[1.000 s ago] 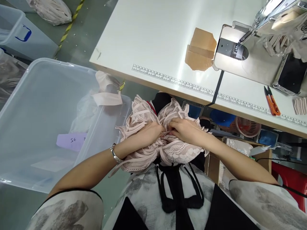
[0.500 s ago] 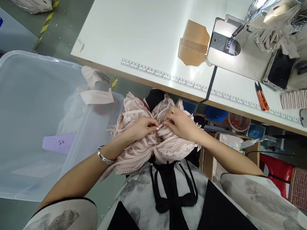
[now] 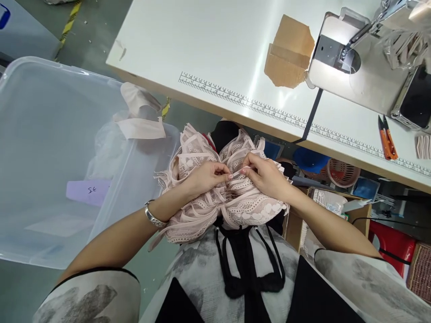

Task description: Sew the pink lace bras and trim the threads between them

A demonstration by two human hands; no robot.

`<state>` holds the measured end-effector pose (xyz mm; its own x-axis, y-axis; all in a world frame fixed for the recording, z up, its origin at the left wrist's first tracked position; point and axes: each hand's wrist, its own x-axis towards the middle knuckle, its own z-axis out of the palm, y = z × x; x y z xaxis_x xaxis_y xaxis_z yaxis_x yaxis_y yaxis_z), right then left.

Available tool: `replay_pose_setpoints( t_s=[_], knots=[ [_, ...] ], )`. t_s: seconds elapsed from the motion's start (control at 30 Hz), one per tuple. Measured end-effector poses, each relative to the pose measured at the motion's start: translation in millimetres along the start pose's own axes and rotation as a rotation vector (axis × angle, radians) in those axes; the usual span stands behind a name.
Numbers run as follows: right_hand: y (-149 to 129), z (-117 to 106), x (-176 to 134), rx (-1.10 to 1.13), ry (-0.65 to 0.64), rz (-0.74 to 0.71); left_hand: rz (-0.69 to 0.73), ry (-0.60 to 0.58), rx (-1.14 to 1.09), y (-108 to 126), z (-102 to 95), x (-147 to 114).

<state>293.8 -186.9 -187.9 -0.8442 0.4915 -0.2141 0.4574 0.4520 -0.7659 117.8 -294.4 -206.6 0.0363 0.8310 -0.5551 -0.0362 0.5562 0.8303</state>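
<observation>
Lace pile (image 3: 215, 193) on lap, just below table edge (image 3: 235, 114). Left hand (image 3: 205, 176) and right hand (image 3: 266, 175) on top of pile, fingertips nearly meeting, both pinching a thin strap (image 3: 240, 172) between them. Bin (image 3: 40, 134) close at left, its wall touching pile. Table (image 3: 208, 49) mostly bare near edge; cardboard (image 3: 289, 51), machine (image 3: 363, 58), snips (image 3: 387, 143) farther right.

Left hand (image 3: 205, 176) and right hand (image 3: 266, 176) close together over the lap, fingertips pinched, forearms angled inward.
</observation>
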Motion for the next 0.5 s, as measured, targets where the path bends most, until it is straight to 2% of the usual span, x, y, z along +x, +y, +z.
replay_pose_setpoints(
  t_s=[0.23, 0.5],
  knots=[
    [-2.2, 1.0, -0.9, 0.038, 0.051, 0.014, -0.03, 0.004, 0.01, 4.2, 5.2, -2.4],
    [-0.5, 2.4, -1.2, 0.018, 0.053, 0.029, -0.053, -0.011, 0.016, 3.6, 6.1, -1.9]
  ],
)
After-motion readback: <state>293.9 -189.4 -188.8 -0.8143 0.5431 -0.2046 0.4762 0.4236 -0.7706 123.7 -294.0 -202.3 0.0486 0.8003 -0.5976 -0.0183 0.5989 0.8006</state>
